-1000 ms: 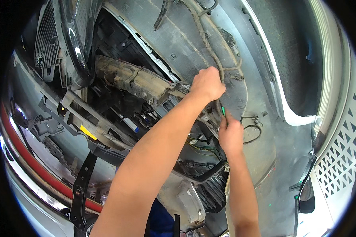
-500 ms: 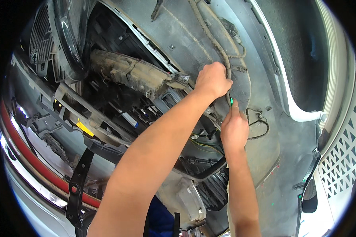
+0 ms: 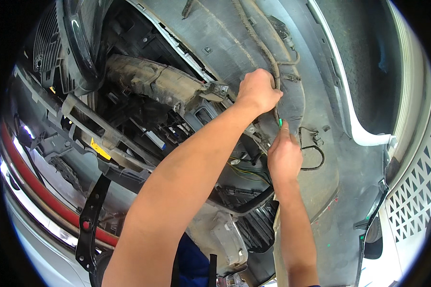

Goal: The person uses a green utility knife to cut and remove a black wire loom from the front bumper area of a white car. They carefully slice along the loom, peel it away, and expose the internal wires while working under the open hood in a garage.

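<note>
A dusty corrugated wiring harness [image 3: 254,39] runs down the inner face of a large grey bumper cover [image 3: 316,191]. My left hand [image 3: 259,92] is closed round this harness, its thumb side against the cable. Just below it, my right hand [image 3: 285,155] is closed with the index finger stretched up along the harness. A small bright green piece [image 3: 280,123] shows at that fingertip, against the cable; the rest of what the right hand holds is hidden. Beside the right hand, a thin dark cable loop [image 3: 316,165] with a connector lies on the cover.
Left of my arms lie a dirty beige-grey part [image 3: 153,81], a black slatted grille piece [image 3: 48,36] and a black bracket [image 3: 93,215] with holes. Thin coloured wires [image 3: 249,173] hang between my forearms. A white panel with triangular holes [image 3: 412,203] stands at the right.
My left hand has shifted slightly up along the harness, and its wrist has turned a little. The right hand and the green piece keep nearly the same place.
</note>
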A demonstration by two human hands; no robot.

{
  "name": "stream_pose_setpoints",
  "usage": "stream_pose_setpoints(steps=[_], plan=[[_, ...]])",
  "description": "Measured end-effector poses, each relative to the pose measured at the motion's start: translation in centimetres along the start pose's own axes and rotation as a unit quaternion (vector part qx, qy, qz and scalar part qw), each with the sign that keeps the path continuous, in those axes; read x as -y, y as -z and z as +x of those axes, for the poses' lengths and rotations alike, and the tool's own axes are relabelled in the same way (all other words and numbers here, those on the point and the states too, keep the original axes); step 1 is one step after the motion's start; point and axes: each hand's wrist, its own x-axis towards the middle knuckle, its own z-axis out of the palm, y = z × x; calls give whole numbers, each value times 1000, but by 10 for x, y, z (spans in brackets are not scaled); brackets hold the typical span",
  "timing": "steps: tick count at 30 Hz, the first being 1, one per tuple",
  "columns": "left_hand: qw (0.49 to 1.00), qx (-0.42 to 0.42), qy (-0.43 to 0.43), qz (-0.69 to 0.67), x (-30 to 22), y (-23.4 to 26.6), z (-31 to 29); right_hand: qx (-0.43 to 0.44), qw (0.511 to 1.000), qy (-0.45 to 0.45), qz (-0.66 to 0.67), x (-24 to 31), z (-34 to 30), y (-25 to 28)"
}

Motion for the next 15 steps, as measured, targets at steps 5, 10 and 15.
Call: stream_pose_setpoints(steps=[5, 10, 15], plan=[[1000, -2, -8, -5, 1, 0, -1, -2, 1000, 1, 20, -3, -4, -1], [1000, -6, -4, -12, 2, -2, 0, 19, 1000, -3, 17, -9, -10, -2], [1000, -5, 3, -14, 1, -2, 0, 27, 999, -1, 21, -15, -13, -3]])
